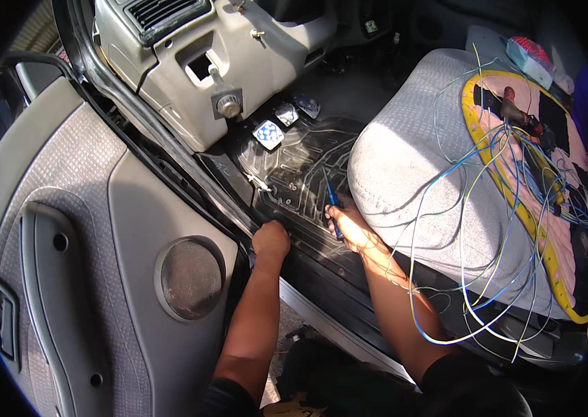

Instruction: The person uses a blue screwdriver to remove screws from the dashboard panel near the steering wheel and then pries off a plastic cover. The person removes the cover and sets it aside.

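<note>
In my right hand [351, 226] is a slim blue screwdriver [333, 198], its dark shaft tilted up and away over the black floor mat [301, 163]. My fingers wrap round its handle, close beside the grey seat. My left hand [271, 240] is closed at the inner edge of the door sill [315, 267]. Its fingertips are turned away, so whatever they grip is hidden. A few small loose pieces [284, 201] lie on the mat beyond my left hand.
The open door [148, 181] with its round speaker stands on the left. Pedals [268, 135] sit under the dashboard [231, 52]. On the seat [405, 160], loose coils of wire [471, 299] and tools [516, 115] rest on a yellow-edged cloth [550, 264]; wires hang over my right forearm.
</note>
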The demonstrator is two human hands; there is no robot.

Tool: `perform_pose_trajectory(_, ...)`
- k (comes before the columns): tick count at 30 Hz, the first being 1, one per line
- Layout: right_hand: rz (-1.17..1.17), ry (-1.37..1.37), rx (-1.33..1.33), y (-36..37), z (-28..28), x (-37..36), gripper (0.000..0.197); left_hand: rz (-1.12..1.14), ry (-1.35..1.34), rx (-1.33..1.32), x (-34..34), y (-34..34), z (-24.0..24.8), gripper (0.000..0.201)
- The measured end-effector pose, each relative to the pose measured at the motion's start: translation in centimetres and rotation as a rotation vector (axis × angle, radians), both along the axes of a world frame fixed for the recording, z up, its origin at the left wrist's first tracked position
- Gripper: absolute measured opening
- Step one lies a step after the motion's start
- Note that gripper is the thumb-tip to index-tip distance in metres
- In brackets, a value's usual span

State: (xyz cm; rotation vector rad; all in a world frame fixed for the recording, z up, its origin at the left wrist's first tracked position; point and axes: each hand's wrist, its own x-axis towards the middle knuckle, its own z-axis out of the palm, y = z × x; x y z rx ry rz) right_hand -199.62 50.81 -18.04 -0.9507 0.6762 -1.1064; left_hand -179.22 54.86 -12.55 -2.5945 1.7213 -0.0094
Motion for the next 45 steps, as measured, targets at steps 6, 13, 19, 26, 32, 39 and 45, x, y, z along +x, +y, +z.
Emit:
perform_pose_trajectory(6,-0.162,0.456,-0.300,-0.4,0.7,0.4,0.058,-0.012,-0.047,-0.048,-0.6,-1.3,-0.4,0.028)
perform_pose_trajectory(13,-0.237,0.571,-0.576,-2.9,-4.3,3.2,0.062,-0.069,0.020,-0.314,0.1,0.6,-1.2,0.028)
perform_pose_trajectory(19,-0.282,0.581,-0.672,-0.9,-2.1,3.3,0.059,-0.071,0.638,-0.823,1.0,1.9,-0.7,0.012)
perform_pose_trajectory(26,-0.038,0.180,-0.646,6.6,7.4,0.1,0.043,-0.246,1.958,-1.114,0.5,5.6,8.5,0.017)
perform_pose_trajectory(32,-0.094,0.277,-0.767,9.0,10.5,-0.6,0.039,-0.433,2.209,-0.990,0.5,8.9,11.3,0.016)
perform_pose_trajectory(39,-0.139,0.303,-0.892,8.9,11.0,-1.1,0.037,-0.442,2.073,-1.011,0.0,10.0,11.6,0.020)
perform_pose_trajectory(45,0.010,0.240,-0.764,9.2,11.7,-1.6,0.039,-0.510,1.877,-1.005,0.0,10.6,12.7,0.024)
